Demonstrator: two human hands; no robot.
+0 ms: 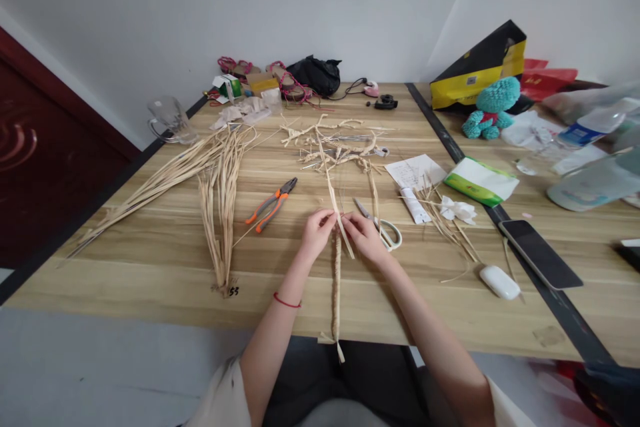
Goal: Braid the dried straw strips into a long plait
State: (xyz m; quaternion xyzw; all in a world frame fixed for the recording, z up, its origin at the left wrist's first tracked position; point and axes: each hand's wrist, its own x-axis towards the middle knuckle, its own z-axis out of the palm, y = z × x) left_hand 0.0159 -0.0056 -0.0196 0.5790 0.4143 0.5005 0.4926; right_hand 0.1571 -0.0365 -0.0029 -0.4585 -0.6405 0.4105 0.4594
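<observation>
My left hand [319, 235] and my right hand [364, 235] meet in front of me, each pinching at a pale straw strip [329, 180]. Below the fingers runs a wrapped straw cord [337, 287], which reaches over the table's front edge and ends in loose tails. The strip stretches up and away from my fingers, and a flat end of it sticks out between the hands. Scissors [391, 235] with pale handles lie just beside my right hand. Pliers [271, 205] with orange and grey handles rest left of my left hand.
Straw bundles [227, 193] spread over the left of the wooden table [280, 310]. Twisted straw pieces [345, 150] lie beyond my hands. A glass mug [173, 121] stands far left. To the right are a phone [541, 253], a white case [500, 282] and a tissue pack [481, 181].
</observation>
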